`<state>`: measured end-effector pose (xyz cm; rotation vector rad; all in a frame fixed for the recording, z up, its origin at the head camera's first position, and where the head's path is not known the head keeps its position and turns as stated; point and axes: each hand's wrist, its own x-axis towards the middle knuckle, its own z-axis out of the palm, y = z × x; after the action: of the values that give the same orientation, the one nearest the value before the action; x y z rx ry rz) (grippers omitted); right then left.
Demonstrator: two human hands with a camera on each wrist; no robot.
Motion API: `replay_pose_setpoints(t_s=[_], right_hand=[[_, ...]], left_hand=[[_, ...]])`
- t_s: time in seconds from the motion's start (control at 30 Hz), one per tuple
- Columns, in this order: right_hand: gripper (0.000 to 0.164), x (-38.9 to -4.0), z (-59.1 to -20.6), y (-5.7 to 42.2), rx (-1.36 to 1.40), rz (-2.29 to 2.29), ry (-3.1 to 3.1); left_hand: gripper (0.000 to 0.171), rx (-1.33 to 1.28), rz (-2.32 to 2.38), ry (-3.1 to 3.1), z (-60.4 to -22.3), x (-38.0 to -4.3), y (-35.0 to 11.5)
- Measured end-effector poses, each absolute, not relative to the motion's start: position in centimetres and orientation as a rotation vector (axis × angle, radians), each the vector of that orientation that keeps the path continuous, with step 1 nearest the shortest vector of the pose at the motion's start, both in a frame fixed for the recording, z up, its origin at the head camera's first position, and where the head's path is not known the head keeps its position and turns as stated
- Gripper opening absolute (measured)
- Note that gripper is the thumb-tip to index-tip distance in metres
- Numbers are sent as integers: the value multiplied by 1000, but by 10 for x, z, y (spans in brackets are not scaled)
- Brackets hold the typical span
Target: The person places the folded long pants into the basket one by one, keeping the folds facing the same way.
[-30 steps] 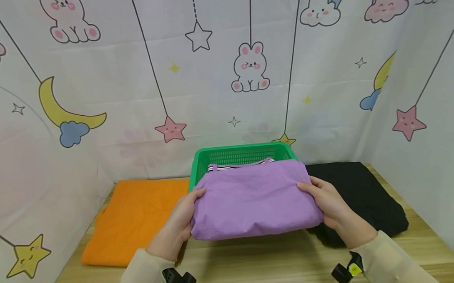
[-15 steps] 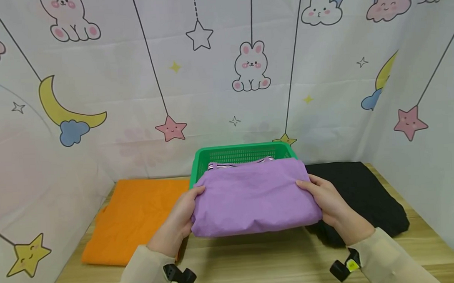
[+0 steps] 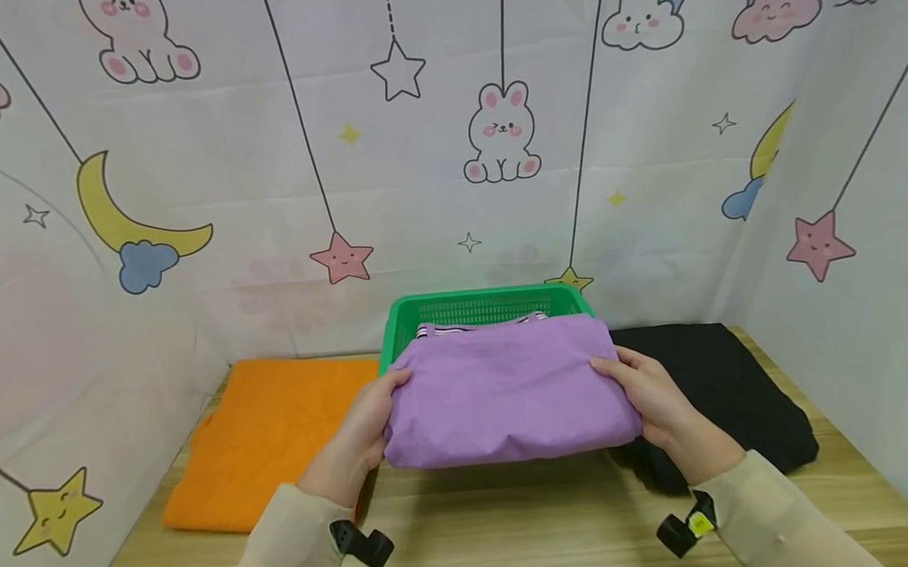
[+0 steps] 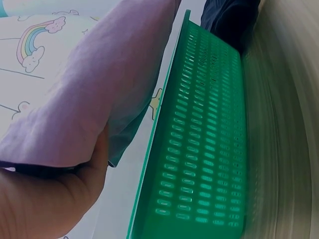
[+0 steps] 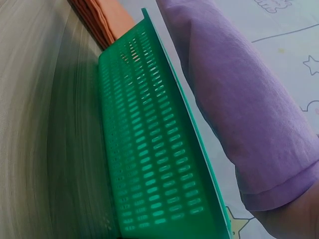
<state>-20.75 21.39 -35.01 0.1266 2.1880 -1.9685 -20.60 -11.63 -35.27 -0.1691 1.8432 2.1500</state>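
Note:
A folded purple garment (image 3: 506, 390) is held up level between both hands, in front of and partly over the green plastic basket (image 3: 492, 297). My left hand (image 3: 365, 424) grips its left end, thumb on top and the other fingers mostly hidden beneath. At the opposite end my right hand (image 3: 656, 397) pinches the cloth the same way. A black-and-white striped edge (image 3: 456, 328) with purple bits shows just behind the garment. In the left wrist view the purple cloth (image 4: 84, 94) hangs above the rim of the basket (image 4: 199, 139); the right wrist view shows the cloth (image 5: 244, 109) higher than the rim too.
Folded orange cloth (image 3: 279, 440) lies on the wooden table (image 3: 507, 523) to the left. Folded black cloth (image 3: 729, 407) lies to the right. A white printed curtain (image 3: 436, 192) stands right behind the basket and along both sides.
Both hands and the purple garment have moved slightly upward and forward in the head view. The grip stays the same, and the basket and other cloths have not moved.

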Motion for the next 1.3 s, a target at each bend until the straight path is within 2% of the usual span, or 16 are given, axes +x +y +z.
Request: replay_pose_setpoints(t_s=[1.3], right_hand=[[70, -219, -349, 211, 103, -2011, 2169]], left_hand=[[54, -194, 2169, 1839, -346, -220, -117]])
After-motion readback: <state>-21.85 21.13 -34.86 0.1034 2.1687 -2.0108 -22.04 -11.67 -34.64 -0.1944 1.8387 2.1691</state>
